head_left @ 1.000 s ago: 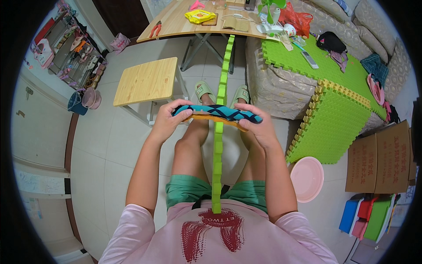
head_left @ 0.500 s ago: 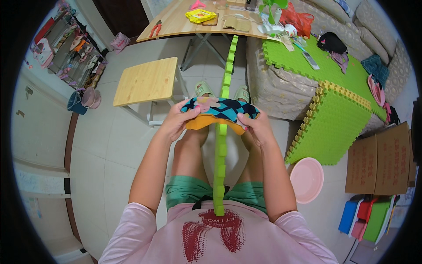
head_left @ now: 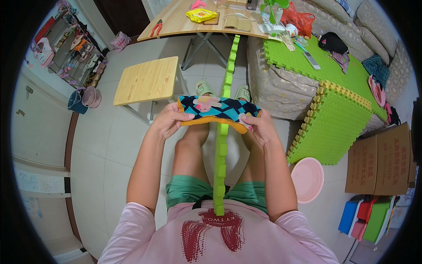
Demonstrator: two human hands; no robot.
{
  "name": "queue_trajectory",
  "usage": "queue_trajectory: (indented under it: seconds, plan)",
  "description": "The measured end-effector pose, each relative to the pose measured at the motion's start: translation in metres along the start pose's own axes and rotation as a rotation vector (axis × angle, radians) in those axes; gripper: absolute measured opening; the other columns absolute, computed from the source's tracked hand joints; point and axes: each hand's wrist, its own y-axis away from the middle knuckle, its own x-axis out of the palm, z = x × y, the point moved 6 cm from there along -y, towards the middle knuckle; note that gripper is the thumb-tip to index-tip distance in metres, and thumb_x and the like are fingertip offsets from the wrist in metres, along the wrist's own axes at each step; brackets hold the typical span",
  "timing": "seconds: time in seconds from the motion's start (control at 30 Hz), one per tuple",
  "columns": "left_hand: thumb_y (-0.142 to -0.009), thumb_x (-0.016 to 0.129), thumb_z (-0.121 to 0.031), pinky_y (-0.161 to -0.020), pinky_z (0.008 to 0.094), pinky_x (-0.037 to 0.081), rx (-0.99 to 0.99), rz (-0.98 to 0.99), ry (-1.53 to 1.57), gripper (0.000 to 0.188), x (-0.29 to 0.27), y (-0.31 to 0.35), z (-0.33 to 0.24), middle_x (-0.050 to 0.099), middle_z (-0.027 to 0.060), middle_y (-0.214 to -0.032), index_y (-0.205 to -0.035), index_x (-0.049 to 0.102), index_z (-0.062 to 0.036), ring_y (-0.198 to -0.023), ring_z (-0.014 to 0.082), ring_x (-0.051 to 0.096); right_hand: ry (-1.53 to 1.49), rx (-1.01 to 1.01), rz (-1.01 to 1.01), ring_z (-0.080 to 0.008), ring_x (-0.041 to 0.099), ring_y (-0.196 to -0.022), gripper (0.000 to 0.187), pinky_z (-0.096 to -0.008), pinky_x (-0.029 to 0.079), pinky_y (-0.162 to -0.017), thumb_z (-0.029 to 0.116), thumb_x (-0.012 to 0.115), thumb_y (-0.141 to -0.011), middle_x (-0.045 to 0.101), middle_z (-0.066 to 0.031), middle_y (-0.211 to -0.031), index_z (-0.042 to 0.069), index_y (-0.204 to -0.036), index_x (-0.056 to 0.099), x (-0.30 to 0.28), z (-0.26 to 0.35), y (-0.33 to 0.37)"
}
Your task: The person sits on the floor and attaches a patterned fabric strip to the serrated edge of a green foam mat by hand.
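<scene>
Between my two hands stretches a folded cloth piece [head_left: 224,107] with teal and navy diamonds, a pink figure and an orange backing along its lower edge. My left hand [head_left: 169,119] pinches its left end, thumb on top. At the right end, my right hand [head_left: 262,127] grips it the same way. The cloth is held in the air above my knees. Below it a green foam mat [head_left: 220,154] appears edge-on as a narrow toothed strip, running between my legs; the cloth hides part of it.
A wooden stool [head_left: 147,81] stands to the left. Ahead is a table [head_left: 176,20] with pliers [head_left: 156,28] and a yellow packet [head_left: 201,16]. To the right are a mat-covered sofa [head_left: 272,88], a leaning green mat [head_left: 332,127], a pink basin [head_left: 307,180] and cardboard boxes [head_left: 380,160].
My left hand has shifted slightly left and down, gripping nearer the cloth's end. The cloth is spread wider and flatter, and more of the pink figure shows.
</scene>
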Motion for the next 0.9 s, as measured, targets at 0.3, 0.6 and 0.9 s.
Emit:
queue_trajectory:
  seconds: [0.3,0.6,0.9]
  plan:
    - [-0.068,0.07,0.003,-0.087,0.031,0.048,-0.023,0.071,-0.041,0.042,0.01,-0.001,-0.001,0.062,0.012,-0.102,-0.107,0.054,0.0044,-0.096,0.0193,0.06,0.133,-0.02,-0.004,-0.0099,0.052,-0.061,0.016,-0.0203,0.042,-0.059,0.0,0.064,-0.078,0.057,-0.0032,-0.078,0.002,-0.089,0.053,0.001,0.003,0.001]
    - [-0.069,0.072,-0.002,-0.081,0.0288,0.049,-0.004,-0.013,-0.168,0.042,0.017,-0.003,-0.015,0.062,0.0075,-0.099,-0.108,0.055,0.0003,-0.092,0.0171,0.059,0.166,-0.073,-0.05,-0.0108,0.052,-0.065,0.016,-0.0244,0.042,-0.047,0.002,0.059,-0.082,0.055,-0.0027,-0.081,0.004,-0.094,0.049,0.014,0.017,0.008]
    - [-0.068,0.071,0.0,-0.079,0.0274,0.049,-0.024,0.094,-0.084,0.04,0.025,-0.007,-0.01,0.061,0.0063,-0.102,-0.106,0.057,0.0,-0.092,0.0146,0.058,-0.021,-0.003,-0.079,-0.0072,0.044,-0.053,0.014,-0.0213,0.031,-0.038,0.005,0.06,-0.081,0.05,-0.0002,-0.069,0.007,-0.09,0.049,-0.002,0.001,0.004]
